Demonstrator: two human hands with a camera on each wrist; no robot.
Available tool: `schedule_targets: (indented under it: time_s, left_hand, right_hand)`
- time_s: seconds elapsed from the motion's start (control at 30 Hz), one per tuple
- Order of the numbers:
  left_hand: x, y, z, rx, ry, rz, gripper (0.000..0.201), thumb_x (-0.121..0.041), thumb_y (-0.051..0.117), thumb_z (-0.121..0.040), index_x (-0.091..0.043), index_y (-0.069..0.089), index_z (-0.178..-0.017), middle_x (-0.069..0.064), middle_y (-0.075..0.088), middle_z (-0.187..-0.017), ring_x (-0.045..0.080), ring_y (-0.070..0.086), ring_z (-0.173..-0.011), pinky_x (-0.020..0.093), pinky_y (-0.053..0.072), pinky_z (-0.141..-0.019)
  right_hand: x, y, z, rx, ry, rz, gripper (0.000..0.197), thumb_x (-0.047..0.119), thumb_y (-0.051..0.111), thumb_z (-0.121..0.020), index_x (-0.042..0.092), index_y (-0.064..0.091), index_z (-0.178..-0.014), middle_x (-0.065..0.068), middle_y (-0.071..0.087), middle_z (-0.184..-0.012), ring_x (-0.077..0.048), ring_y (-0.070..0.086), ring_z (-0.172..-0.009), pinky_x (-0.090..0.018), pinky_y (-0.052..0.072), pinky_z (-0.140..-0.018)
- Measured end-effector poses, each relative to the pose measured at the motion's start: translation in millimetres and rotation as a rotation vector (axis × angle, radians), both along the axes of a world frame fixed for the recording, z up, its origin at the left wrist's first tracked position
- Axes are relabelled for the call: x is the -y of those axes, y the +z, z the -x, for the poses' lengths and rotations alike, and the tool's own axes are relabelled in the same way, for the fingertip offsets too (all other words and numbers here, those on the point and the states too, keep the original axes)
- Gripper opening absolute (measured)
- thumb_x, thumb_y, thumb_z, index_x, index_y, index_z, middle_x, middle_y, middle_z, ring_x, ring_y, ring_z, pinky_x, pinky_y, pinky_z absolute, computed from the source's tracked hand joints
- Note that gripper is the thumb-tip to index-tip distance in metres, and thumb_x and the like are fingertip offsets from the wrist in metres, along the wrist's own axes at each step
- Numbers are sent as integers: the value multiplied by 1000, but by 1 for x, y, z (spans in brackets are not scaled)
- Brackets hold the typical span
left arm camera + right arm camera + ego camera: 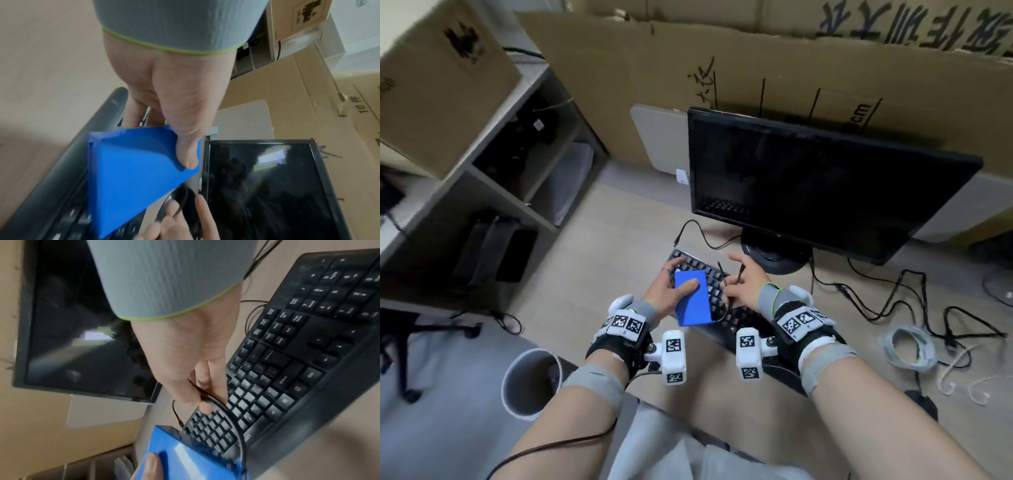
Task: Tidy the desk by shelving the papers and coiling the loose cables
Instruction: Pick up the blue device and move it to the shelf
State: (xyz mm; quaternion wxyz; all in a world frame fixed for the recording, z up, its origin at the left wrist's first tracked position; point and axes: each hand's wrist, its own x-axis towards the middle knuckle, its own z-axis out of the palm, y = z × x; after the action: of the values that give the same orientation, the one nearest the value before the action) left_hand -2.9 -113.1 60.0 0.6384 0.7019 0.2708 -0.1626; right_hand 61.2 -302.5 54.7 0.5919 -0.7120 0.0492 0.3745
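Observation:
My left hand (671,286) grips a blue rectangular pack (693,298) above the black keyboard (722,291), thumb on its top face (186,155). In the right wrist view the pack (185,456) sits at the bottom with that thumb on it. My right hand (743,284) pinches a thin black cable (218,402) between thumb and fingers just over the keys; the cable loops down toward the pack. In the left wrist view the right hand's fingers (174,216) hold the same cable (183,206).
A dark monitor (825,192) stands behind the keyboard. Loose black cables (893,294) trail across the desk at right, beside a coiled pale cable (909,346) and white earphones (962,387). Shelves (493,192) stand at left, a white bin (530,380) below.

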Motion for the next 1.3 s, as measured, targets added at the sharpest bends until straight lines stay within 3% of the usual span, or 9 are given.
schedule_targets:
  time_s: [0.13, 0.23, 0.37, 0.53, 0.63, 0.8, 0.93, 1.07, 1.3]
  left_hand:
    - [-45, 2, -3, -77, -58, -112, 40, -23, 72, -89, -12, 43, -115, 11, 66, -107, 19, 65, -87, 36, 56, -72]
    - [-87, 0, -9, -18, -310, -228, 32, -24, 74, -87, -14, 53, -110, 1, 68, -97, 14, 63, -83, 17, 50, -69]
    - [-148, -1, -15, -2, -498, -188, 29, -31, 76, -84, -34, 65, -111, -3, 76, -101, 12, 68, -88, 32, 54, -86]
    - [-232, 7, -31, -61, -454, -270, 60, -42, 86, -68, -25, 48, -111, -3, 73, -92, 18, 68, -84, 33, 51, -73]
    - [-263, 14, -41, -79, -540, -373, 79, -49, 88, -59, -24, 40, -116, 2, 71, -96, 19, 68, -87, 37, 51, -79]
    - [-305, -5, -35, -27, 12, -180, 79, -42, 85, -71, -20, 43, -135, 5, 67, -99, 14, 64, -86, 26, 47, -76]
    - [-291, 1, -15, -52, 279, 222, 48, -38, 63, -93, -19, 47, -134, 8, 66, -123, 17, 69, -97, 33, 51, -83]
    - [-262, 12, -34, 68, 369, 432, 33, -40, 53, -99, -14, 57, -120, 9, 66, -115, 21, 64, -108, 35, 45, -90]
    - [-249, 20, -58, 82, 811, 414, 30, -23, 73, -88, -3, 62, -107, 13, 68, -93, 28, 67, -82, 50, 56, -87]
  right_hand:
    - [-42, -8, -7, 123, -17, 204, 60, 4, 57, -89, 40, 39, -134, -15, 69, -94, -22, 56, -55, -31, 46, -51]
    - [-86, 3, -16, 125, 43, 145, 49, -7, 43, -93, 18, 48, -134, -5, 66, -86, -16, 52, -56, -24, 44, -47]
    - [-160, 17, -21, 9, 289, 129, 30, 10, 54, -97, 15, 58, -126, 2, 61, -86, -11, 55, -69, -27, 54, -59]
    - [-238, 20, -29, -92, 349, 113, 34, 18, 73, -85, 12, 66, -118, -4, 61, -88, -11, 61, -71, -27, 56, -65]
    - [-266, 24, -34, -110, 364, 97, 25, 15, 74, -85, 6, 69, -108, -6, 61, -81, -15, 61, -75, -29, 57, -72]
    - [-290, 32, -47, -68, -62, -10, 8, 9, 63, -94, 2, 65, -94, -16, 63, -94, -17, 63, -73, -28, 62, -68]
    - [-287, 29, -59, -203, -394, -264, 23, 10, 56, -98, -5, 56, -115, -17, 68, -96, -22, 70, -79, -29, 62, -74]
    - [-300, 32, -54, -198, -240, -234, 33, 12, 59, -96, -7, 56, -123, -16, 70, -102, -23, 71, -87, -31, 61, -80]
    - [-307, 37, -40, -62, 205, -34, 30, 17, 67, -91, 2, 62, -117, -11, 67, -97, -17, 62, -80, -38, 53, -88]
